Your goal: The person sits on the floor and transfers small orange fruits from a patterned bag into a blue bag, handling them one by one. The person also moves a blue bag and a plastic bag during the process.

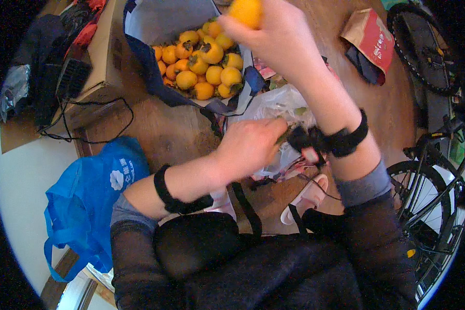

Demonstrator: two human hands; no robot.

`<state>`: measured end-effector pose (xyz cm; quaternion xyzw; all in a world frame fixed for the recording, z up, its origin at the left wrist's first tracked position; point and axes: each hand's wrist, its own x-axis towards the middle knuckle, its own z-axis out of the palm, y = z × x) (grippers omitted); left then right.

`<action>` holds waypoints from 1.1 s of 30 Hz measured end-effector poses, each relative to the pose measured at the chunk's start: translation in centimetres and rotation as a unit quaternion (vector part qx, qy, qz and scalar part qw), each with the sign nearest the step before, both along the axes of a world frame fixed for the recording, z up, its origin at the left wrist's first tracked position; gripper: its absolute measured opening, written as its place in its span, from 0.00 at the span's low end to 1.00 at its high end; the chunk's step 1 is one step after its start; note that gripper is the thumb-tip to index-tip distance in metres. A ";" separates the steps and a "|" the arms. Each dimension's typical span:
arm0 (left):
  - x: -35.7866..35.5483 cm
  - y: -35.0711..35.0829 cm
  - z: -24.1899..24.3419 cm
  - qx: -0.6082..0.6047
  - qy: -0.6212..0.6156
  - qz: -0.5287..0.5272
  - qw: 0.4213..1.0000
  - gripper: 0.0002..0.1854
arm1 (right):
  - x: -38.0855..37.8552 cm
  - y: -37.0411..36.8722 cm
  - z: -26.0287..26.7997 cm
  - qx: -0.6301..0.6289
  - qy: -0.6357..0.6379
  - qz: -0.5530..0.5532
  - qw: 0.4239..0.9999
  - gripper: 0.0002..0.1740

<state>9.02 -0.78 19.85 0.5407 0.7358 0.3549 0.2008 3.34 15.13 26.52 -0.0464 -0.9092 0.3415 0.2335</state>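
My right hand (269,37) is raised at the top, closed around an orange persimmon (247,12). My left hand (252,143) is in the middle, its fingers curled at a small greenish-brown thing that is too blurred to name. Below and behind that hand lies a clear plastic bag (273,104) with green and brown bits in it. Many orange persimmons (212,52), some with leafy caps, fill a dark blue bag with a pale lining (147,27) at the upper centre. Both wrists wear black straps.
A cardboard box (114,50) with a black cable (97,101) stands at the upper left. Below it is a blue fabric bag (89,190). A red and brown paper bag (372,42) lies at the upper right, near bicycles (422,193). A pale slipper (306,197) is on the wooden floor.
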 end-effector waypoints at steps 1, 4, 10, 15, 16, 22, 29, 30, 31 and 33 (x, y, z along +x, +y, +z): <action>0.0 0.6 -1.6 -0.062 0.003 -0.003 0.998 0.13 | -0.2 0.3 0.1 -0.006 -0.039 0.051 0.998 0.18; 0.5 1.8 -6.6 -0.121 -0.176 -0.006 0.977 0.26 | -3.3 -0.2 -2.0 0.195 -0.038 0.153 0.968 0.23; 3.7 1.0 -14.8 -0.107 -0.220 -0.089 0.966 0.54 | -4.3 1.4 -2.8 0.311 -0.205 0.210 0.904 0.19; 3.0 -1.4 -15.9 -0.234 -0.069 -0.185 0.952 0.41 | -0.7 3.5 0.1 0.142 -0.025 0.254 0.957 0.17; 2.9 -1.8 -15.6 -0.257 -0.030 -0.211 0.943 0.38 | 1.4 4.5 0.1 -0.017 -0.071 0.251 0.965 0.16; 3.3 -2.9 -14.6 -0.217 0.143 -0.281 0.924 0.25 | 14.6 2.2 -11.3 -0.237 -0.405 0.161 0.868 0.07; 4.1 -4.5 -15.5 -0.191 0.163 -0.244 0.937 0.16 | 23.4 -0.4 -22.2 0.049 -0.583 0.108 0.804 0.22; 4.1 -4.7 -15.5 -0.193 0.174 -0.217 0.941 0.15 | 23.9 -0.2 -22.2 0.062 -0.616 0.131 0.774 0.23; 3.9 -4.8 -15.4 -0.183 0.186 -0.203 0.944 0.14 | 24.2 -0.2 -21.9 0.079 -0.647 0.153 0.743 0.24; 3.3 -4.6 -15.3 -0.180 0.213 -0.180 0.943 0.13 | 24.5 -0.5 -21.2 0.025 -0.647 0.135 0.750 0.28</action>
